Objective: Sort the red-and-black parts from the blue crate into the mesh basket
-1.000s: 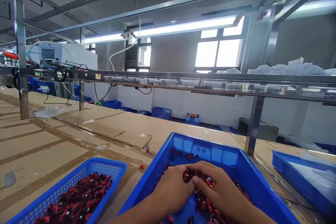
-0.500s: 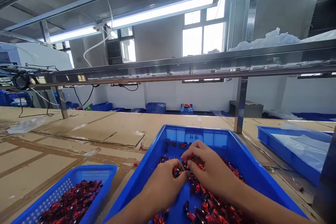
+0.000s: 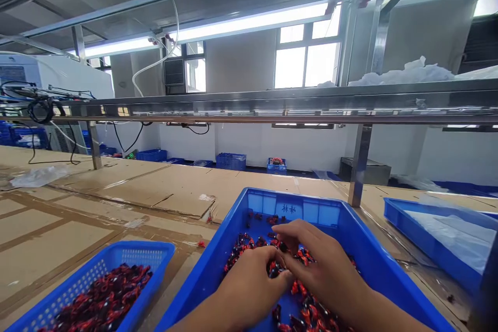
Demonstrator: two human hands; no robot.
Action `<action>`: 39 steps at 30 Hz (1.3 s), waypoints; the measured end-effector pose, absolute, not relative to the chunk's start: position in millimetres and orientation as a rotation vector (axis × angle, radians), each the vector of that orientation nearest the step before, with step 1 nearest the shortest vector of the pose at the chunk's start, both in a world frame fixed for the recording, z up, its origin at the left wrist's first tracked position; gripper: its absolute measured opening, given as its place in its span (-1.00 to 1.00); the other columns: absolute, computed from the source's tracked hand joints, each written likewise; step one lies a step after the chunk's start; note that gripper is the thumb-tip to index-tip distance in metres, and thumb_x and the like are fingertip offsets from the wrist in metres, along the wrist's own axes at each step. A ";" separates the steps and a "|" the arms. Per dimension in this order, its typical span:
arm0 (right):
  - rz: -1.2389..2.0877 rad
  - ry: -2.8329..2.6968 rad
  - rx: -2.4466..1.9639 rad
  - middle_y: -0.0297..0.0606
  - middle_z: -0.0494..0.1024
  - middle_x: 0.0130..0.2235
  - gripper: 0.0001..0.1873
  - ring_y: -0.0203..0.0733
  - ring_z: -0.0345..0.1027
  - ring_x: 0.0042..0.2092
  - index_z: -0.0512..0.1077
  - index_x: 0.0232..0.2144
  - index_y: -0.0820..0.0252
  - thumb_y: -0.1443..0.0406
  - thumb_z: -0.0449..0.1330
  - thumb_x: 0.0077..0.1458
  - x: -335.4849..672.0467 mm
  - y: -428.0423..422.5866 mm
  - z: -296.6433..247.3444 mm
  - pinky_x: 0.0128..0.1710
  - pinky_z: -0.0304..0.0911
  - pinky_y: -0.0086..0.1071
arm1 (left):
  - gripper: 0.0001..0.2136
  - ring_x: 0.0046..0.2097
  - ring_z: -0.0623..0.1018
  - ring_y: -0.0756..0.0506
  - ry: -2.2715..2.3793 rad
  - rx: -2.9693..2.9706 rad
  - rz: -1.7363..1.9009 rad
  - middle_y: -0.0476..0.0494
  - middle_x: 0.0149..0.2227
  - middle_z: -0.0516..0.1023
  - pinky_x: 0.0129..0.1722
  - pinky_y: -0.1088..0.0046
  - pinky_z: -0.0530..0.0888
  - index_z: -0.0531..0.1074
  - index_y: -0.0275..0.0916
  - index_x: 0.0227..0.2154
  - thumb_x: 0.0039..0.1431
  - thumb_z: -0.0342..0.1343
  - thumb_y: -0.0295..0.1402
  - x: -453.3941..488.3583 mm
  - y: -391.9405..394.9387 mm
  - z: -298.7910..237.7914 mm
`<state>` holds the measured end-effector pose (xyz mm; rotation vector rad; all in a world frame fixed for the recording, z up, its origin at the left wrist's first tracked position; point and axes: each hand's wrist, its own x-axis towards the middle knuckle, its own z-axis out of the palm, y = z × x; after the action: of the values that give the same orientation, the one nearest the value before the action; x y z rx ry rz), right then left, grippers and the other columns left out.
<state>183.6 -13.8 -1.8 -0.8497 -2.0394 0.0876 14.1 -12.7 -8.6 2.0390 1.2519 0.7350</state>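
Both hands are over the large blue tray (image 3: 202,275), which holds loose small red-and-black shiny plastic pieces (image 3: 311,316). My left hand (image 3: 252,280) has its fingers curled and thumb bent inward; whatever is between its fingertips is hidden. My right hand (image 3: 322,259) bends over from the right, its thumb and fingers closed on a small dark piece (image 3: 282,246). The fingertips of the two hands meet around that piece. More pieces lie under and beyond the hands, partly covered by them.
To the left stands a blue perforated basket (image 3: 155,275) heaped with similar pieces. A shallow blue tray (image 3: 428,241) with white plastic sheeting is at the right. A metal post (image 3: 358,166) rises behind the large tray, supporting a shelf (image 3: 241,109). Cardboard (image 3: 155,187) covers the table.
Both hands have shifted slightly right in view, staying together at the fingertips. A dark piece now shows at my right fingertips. The view has tilted a little.
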 end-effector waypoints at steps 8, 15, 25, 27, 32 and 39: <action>0.323 -1.943 -0.956 -0.29 0.49 -0.22 -0.76 -0.16 0.39 -0.20 0.43 -0.14 0.05 0.34 0.19 0.10 182.9 -13.8 1.9 -0.18 0.31 -0.29 | -0.77 -0.31 0.51 -0.11 1.250 2.018 0.716 -0.02 -0.34 0.57 -0.43 0.50 0.26 0.51 -0.12 -0.32 0.07 0.13 -0.12 11.6 -14.5 -12.5; 1.517 -1.346 -0.901 -0.31 0.42 -0.37 -0.79 -0.27 0.31 -0.41 0.44 -0.28 0.21 0.32 0.10 -0.01 187.3 -0.3 2.6 -0.40 0.24 -0.40 | -0.81 -0.42 0.44 -0.04 1.245 2.031 0.762 0.02 -0.43 0.54 -0.43 0.50 0.24 0.52 -0.15 -0.38 0.06 0.13 -0.16 14.1 -14.0 -13.5; 0.736 -2.059 -1.147 -0.46 0.25 -0.55 -0.90 -0.29 0.12 -0.47 0.45 -0.38 0.09 0.37 0.16 0.02 180.1 -16.9 0.9 -0.48 0.02 -0.44 | -0.77 -0.33 0.48 -0.08 1.175 2.012 0.798 -0.02 -0.36 0.57 -0.34 0.46 0.32 0.54 -0.18 -0.31 0.00 0.03 -0.38 13.4 -16.5 -3.0; 0.706 -2.078 -1.157 -0.46 0.27 -0.54 -0.89 -0.29 0.14 -0.47 0.45 -0.37 0.08 0.38 0.16 0.01 179.4 -18.5 2.3 -0.49 0.04 -0.45 | -0.77 -0.34 0.48 -0.08 1.175 2.024 0.796 -0.02 -0.38 0.57 -0.34 0.46 0.32 0.53 -0.17 -0.31 -0.01 0.01 -0.39 13.2 -15.4 -3.1; 0.292 -2.067 -1.082 -0.42 0.33 -0.47 -0.83 -0.26 0.21 -0.44 0.35 -0.40 0.11 0.44 0.19 -0.10 179.5 -22.4 4.8 -0.46 0.10 -0.41 | -0.81 -0.38 0.47 -0.08 1.198 2.038 0.703 -0.05 -0.43 0.55 -0.43 0.48 0.28 0.51 -0.21 -0.33 0.01 0.03 -0.35 13.2 -14.0 -5.9; -0.046 -2.080 -0.946 -0.33 0.39 -0.37 -0.86 -0.23 0.25 -0.38 0.25 -0.36 0.11 0.39 0.15 0.01 183.8 -29.1 5.2 -0.40 0.17 -0.36 | -0.80 -0.45 0.44 -0.03 1.268 2.010 0.615 0.01 -0.47 0.51 -0.56 0.53 0.14 0.47 -0.20 -0.40 0.03 0.10 -0.18 13.7 -15.1 -17.7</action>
<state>183.8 -29.1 5.2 -0.9458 -2.0804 -0.0457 13.7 -15.1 -17.7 2.0103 1.2684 0.6146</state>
